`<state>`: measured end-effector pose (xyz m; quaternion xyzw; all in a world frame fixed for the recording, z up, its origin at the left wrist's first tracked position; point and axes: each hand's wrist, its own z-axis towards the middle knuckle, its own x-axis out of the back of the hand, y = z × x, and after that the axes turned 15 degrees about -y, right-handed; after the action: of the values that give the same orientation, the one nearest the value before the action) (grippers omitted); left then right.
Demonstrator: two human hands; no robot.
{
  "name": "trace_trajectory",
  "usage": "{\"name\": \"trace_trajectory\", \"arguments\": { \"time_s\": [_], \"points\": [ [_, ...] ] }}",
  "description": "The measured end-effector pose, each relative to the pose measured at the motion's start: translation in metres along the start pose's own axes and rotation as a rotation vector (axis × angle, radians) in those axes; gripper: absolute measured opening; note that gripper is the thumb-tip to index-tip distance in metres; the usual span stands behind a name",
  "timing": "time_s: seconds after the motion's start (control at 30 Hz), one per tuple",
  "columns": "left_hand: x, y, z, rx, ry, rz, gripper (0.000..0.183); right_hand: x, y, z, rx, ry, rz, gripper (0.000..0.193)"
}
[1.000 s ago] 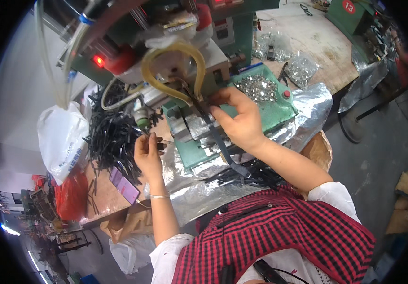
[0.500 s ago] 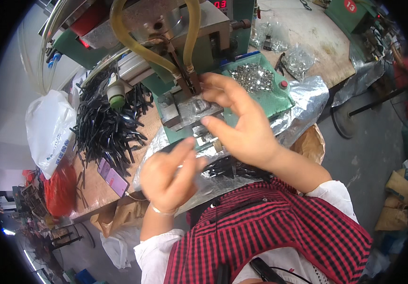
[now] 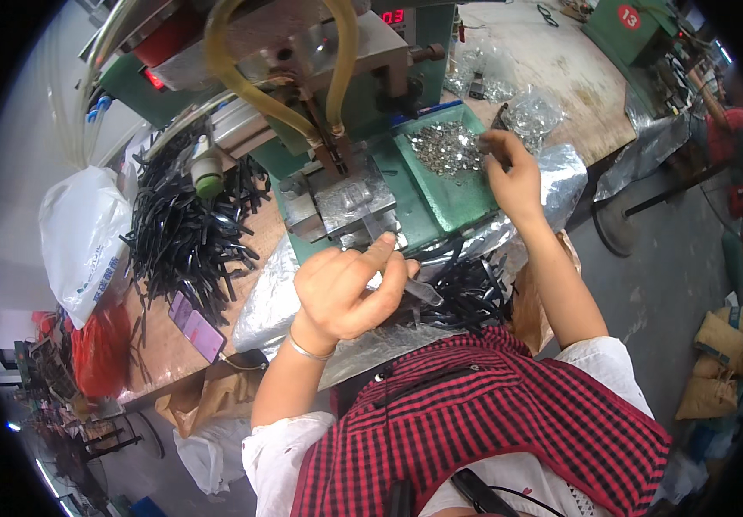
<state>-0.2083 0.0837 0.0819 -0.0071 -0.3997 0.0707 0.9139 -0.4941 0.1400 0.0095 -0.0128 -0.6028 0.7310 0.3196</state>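
Many tiny glinting metallic pieces (image 3: 446, 148) near the right hand (image 3: 513, 177)

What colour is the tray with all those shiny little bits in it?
The tray is green; it shows best in the head view.

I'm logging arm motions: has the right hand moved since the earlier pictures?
Yes, rightward: from beside the metal block, the right hand has gone to the right edge of the green tray.

White bag (image 3: 85, 246) by red bag (image 3: 102, 358); phone (image 3: 197, 327) on table (image 3: 156, 364); sacks (image 3: 709, 370) on floor (image 3: 638, 310).
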Motion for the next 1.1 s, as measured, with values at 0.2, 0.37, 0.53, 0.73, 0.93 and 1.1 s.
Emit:
{"name": "trace_trajectory", "arguments": {
  "time_s": [0.2,0.37,0.53,0.73,0.93,1.1],
  "points": [
    [0.002,0.001,0.0,0.01,-0.013,0.034,0.022,-0.011,-0.012,-0.018,-0.044,-0.164,-0.489,0.011],
    [0.008,0.02,-0.008,0.176,-0.037,-0.105,0.027,-0.026,-0.001,-0.014,0.078,-0.098,-0.711,0.006],
    [0.051,0.05,-0.053,0.342,-0.159,-0.048,0.029,-0.027,-0.016,-0.025,-0.026,-0.023,-0.644,0.012],
    [0.123,-0.001,-0.061,0.799,0.276,0.241,0.009,-0.024,-0.024,-0.01,-0.091,-0.025,-0.271,0.018],
    [0.074,-0.107,-0.118,0.956,-0.711,0.486,0.018,-0.037,-0.041,0.006,-0.034,-0.124,-0.155,0.018],
    [0.011,-0.135,-0.168,1.195,-0.865,0.666,0.023,-0.008,-0.013,-0.022,-0.007,0.05,-0.249,0.015]
  ]
}}
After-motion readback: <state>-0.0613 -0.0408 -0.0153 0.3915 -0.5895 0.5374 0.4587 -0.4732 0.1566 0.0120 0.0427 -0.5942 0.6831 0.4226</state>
